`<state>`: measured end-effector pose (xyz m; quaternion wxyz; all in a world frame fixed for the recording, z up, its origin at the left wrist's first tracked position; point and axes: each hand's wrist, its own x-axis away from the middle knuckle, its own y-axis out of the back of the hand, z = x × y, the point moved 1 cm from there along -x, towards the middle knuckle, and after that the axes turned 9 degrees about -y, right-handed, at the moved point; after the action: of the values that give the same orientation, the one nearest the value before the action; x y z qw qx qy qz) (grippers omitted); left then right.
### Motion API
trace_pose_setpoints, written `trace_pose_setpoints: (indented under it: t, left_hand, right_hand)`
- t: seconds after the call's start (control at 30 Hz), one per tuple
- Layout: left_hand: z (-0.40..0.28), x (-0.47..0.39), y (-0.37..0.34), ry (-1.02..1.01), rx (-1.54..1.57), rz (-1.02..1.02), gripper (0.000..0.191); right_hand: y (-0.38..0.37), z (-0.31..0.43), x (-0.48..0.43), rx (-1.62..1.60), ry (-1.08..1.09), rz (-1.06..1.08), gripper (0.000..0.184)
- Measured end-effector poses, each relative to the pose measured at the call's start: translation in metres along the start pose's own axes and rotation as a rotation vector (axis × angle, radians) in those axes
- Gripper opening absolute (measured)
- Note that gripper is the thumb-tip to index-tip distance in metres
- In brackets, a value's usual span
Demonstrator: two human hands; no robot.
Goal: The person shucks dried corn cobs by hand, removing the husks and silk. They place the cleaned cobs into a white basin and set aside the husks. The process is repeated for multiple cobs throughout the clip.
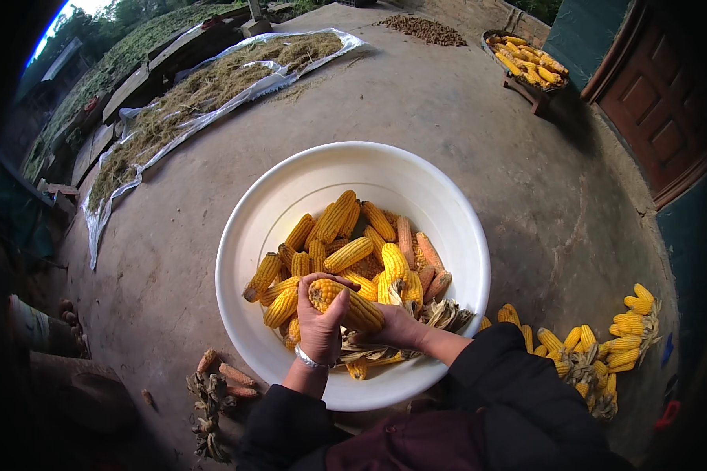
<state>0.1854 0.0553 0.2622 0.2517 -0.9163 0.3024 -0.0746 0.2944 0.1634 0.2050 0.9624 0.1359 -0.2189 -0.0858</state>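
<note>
Over a large white plastic basin (353,154), my left hand (320,329) grips the near-left end of a yellow ear of corn (353,306), its thumb on top and a silver-coloured bracelet at the wrist. My right hand (392,327) holds the other end of the same ear from below; its fingers are partly hidden. Whole yellow ears (349,254) lie heaped in the basin. Several reddish stripped cobs (430,251) rest at its right side, with loose kernels (367,268) between the ears. Dry husks (445,314) lie beside and under my right hand.
Husk-tied ears (571,347) lie on the concrete floor at right. Bare cobs (237,374) and a braid of husks (209,412) lie left of the basin. Farther off are dried plant matter on a white sheet (212,126) and a basket of corn (527,62) on a stool.
</note>
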Motion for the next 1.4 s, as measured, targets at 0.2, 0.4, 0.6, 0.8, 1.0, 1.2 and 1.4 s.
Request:
trace_pose_setpoints:
  t: [0.2, 0.4, 0.6, 0.8, 1.0, 1.2, 1.4]
  left_hand:
    - [-0.007, 0.020, -0.019, -0.212, -0.484, 0.359, 0.045]
    - [-0.001, 0.030, -0.033, -0.710, -0.872, 0.829, 0.043]
    - [0.015, 0.014, -0.016, -0.575, -0.965, 0.406, 0.043]
    - [0.029, -0.040, 0.120, 0.214, 0.061, -0.680, 0.049]
    - [0.016, -0.022, 0.078, 0.238, -0.110, -0.593, 0.046]
    - [0.020, -0.010, 0.055, 0.303, -0.001, -0.291, 0.025]
    - [0.034, -0.009, 0.040, 0.443, 0.099, -0.265, 0.037]
  right_hand:
    - [-0.013, -0.040, 0.001, 0.154, 0.126, -0.104, 0.032]
    - [-0.024, -0.072, -0.005, -0.018, 0.322, -0.086, 0.031]
    - [-0.033, -0.065, -0.013, 0.105, 0.268, 0.105, 0.065]
    - [0.047, 0.000, -0.030, -0.476, -0.507, -0.215, 0.070]
    - [0.050, -0.078, -0.070, 0.573, -0.764, -0.362, 0.060]
    - [0.057, -0.090, -0.077, 0.011, -0.718, -0.328, 0.031]
    - [0.057, -0.038, -0.043, -0.642, -0.327, -0.264, 0.015]
